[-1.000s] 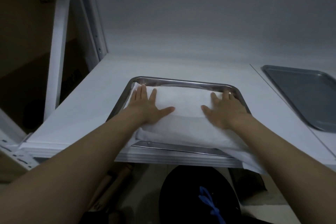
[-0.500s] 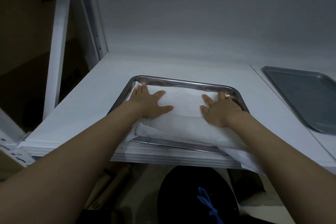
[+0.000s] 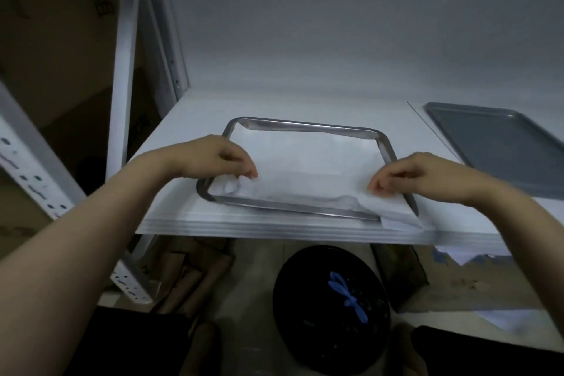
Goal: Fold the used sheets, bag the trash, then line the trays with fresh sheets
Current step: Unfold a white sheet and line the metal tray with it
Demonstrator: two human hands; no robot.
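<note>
As L-hand [image 3: 213, 159], R-hand [image 3: 418, 177] pinch sheet [image 3: 305, 162], tray [image 3: 305, 124] underneath.

both forearms are bare, as are the left hand [image 3: 213, 159] and right hand [image 3: 418, 174].

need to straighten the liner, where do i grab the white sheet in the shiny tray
Its near edge, close to each corner, one per hand, coming from the near side, where the left hand and right hand pinch it. The sheet lies flat up to the far wall of the tray, but its near edge is rumpled and overhangs the rim at right.
</note>
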